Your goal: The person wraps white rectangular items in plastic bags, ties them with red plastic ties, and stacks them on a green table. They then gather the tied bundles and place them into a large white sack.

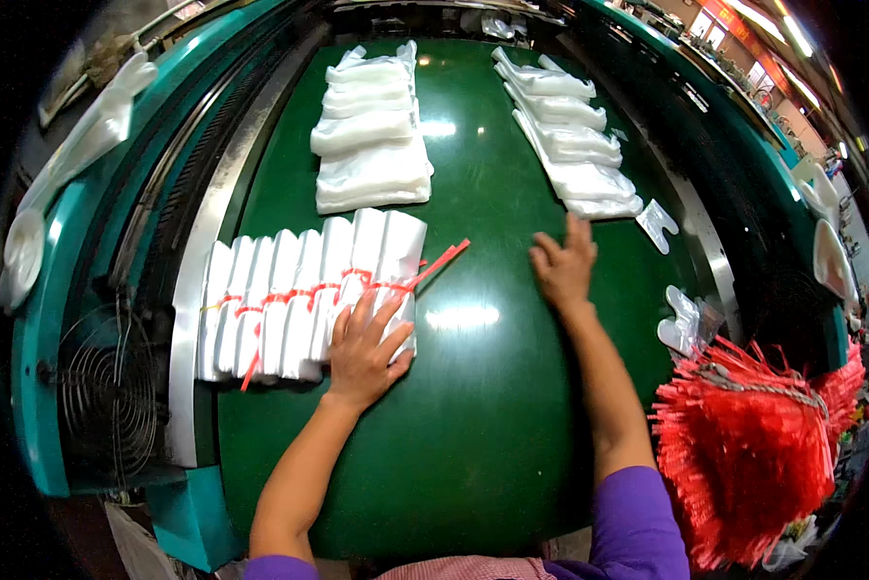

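Note:
A row of rolled white plastic bag bundles, bound with red ties, lies at the left of the green work surface. My left hand rests on the right-hand end of this row, its fingers spread over the plastic. From the end bundle a red tie sticks out to the right. My right hand reaches forward with fingers apart and holds nothing. Its fingertips are close to the near end of a pile of overlapping white plastic bags; whether they touch cannot be made out.
Another pile of white bags lies at the far left. Small plastic offcuts are at the right edge. A large bunch of red strips hangs at the near right. Metal rails and teal machine sides flank the surface.

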